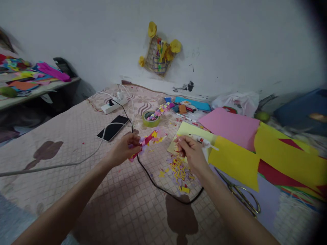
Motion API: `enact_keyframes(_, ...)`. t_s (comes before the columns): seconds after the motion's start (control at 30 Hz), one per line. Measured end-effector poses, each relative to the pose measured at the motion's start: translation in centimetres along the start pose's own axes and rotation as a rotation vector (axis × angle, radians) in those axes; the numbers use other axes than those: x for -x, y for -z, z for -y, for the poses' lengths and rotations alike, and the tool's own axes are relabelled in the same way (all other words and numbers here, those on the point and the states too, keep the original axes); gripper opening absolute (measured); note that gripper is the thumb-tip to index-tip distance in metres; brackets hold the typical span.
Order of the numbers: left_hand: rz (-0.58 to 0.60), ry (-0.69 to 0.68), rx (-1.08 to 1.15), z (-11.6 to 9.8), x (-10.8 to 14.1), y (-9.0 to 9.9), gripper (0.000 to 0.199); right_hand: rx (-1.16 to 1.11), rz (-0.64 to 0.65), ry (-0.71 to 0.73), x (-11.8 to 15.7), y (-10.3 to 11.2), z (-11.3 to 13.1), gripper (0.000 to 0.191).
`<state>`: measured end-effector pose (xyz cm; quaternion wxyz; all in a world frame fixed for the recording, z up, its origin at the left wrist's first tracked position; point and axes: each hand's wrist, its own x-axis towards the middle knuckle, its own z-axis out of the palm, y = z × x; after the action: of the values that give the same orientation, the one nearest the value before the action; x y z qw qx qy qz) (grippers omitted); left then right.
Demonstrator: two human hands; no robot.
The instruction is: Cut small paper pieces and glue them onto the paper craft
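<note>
the paper strip (150,139), red with yellow and lilac bits along it, was above the patterned cloth (84,143), to the left of the pale yellow sheet (186,128). the left hand (127,147) was the nearer one: its thumb and fingers were closed around the strip, with a short end showing below them and the longer part reaching out past the fingertips. from that grip the strip lay to the right and a little away from the person. its long axis ran slantwise, from near left to far right, and its far end pointed toward the space above the right hand, without touching it.

the right hand (192,151) was across a gap, thumb and fingertips drawn together in a narrow pinch over the pale yellow sheet; whether it held a small scrap could not be told.

just below that hand lay a heap of cut paper bits (180,170). the white glue dispenser (203,140) was just beside it, nozzle pointing right. farther out, a tape roll (153,123) stood beyond the strip, a phone (113,128) lay beyond the left hand, and scissors (241,197) rested right of the right forearm.
</note>
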<state>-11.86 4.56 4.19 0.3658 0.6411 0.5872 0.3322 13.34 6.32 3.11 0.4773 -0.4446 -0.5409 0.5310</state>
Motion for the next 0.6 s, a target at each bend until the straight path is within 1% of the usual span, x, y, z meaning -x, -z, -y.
enact_keyframes(0.07, -0.036, -0.009, -0.062, 0.8, 0.2, 0.6, 0.026, -0.031, -0.063, 0.056, -0.1, 0.6, 1.2, 0.021)
enact_keyframes(0.17, -0.105, 0.053, -0.156, 1.8, 0.8, 1.6, 0.025, -0.055, -0.144, 0.176, -0.5, 1.2, 3.5, 0.019)
enact_keyframes(0.27, -0.148, 0.094, -0.205, 2.5, 1.5, 2.3, 0.028, -0.079, -0.199, 0.293, -1.3, 1.7, 5.9, 0.015)
enact_keyframes(0.33, -0.16, 0.113, -0.21, 2.9, 1.8, 2.5, 0.029, -0.093, -0.211, 0.355, -1.8, 2.0, 7.1, 0.013)
enact_keyframes(0.43, -0.164, 0.111, -0.216, 3.0, 2.3, 2.6, 0.029, -0.074, -0.176, 0.365, -2.4, 2.1, 7.9, 0.014)
enact_keyframes(0.53, -0.155, 0.123, -0.204, 2.6, 2.7, 2.4, 0.028, -0.053, -0.126, 0.304, -2.8, 2.0, 7.7, 0.014)
enact_keyframes(0.6, -0.151, 0.107, -0.212, 2.3, 2.9, 2.4, 0.026, -0.013, -0.096, 0.266, -3.1, 1.8, 7.4, 0.014)
